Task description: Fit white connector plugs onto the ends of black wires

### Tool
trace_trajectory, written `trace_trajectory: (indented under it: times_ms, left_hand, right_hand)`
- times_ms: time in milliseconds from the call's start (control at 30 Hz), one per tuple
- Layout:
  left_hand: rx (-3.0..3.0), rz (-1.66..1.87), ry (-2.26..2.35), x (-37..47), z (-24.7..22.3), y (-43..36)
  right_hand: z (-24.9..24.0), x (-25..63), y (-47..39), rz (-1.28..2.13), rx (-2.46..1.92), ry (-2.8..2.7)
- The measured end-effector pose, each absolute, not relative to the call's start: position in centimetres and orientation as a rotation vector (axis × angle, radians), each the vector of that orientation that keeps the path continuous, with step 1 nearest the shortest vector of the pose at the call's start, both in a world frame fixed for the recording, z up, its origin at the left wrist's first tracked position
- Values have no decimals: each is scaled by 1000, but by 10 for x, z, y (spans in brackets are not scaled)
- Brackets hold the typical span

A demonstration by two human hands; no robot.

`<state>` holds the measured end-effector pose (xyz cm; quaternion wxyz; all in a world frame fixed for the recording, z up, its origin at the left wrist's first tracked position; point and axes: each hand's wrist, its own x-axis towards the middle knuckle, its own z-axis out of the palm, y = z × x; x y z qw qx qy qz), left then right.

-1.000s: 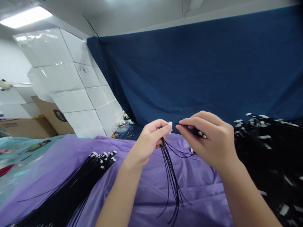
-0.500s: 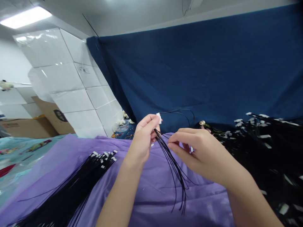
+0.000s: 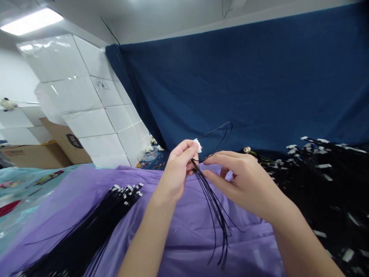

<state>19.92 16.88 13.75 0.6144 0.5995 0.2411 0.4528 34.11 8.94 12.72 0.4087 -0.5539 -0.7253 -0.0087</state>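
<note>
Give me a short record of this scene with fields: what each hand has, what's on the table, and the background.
left hand: pinches a bunch of black cords at their top, a small white tag at the fingertips
right hand: fingers at a looped black cord beside the bunch
table cover: purple sheet
left of hands: laid bundle of tagged cords
right of hands: loose heap of tagged cords
background: blue cloth, white boxes

A dark blue cloth backdrop (image 3: 259,84) hangs across twelve to three o'clock. White plastic-wrapped boxes (image 3: 83,104) are stacked at ten o'clock, with brown cardboard cartons (image 3: 62,144) just beside them. A bright rectangular ceiling light (image 3: 30,21) glows at eleven. A purple plastic sheet (image 3: 178,227) covers the counter.
</note>
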Motion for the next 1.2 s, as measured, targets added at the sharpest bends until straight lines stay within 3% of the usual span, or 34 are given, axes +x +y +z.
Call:
trace_trajectory:
  times_ms: [1200]
  left_hand:
    - [1396, 1042, 557, 206, 136, 165]
  right_hand:
    - [129, 339, 87, 136, -1323, -1812]
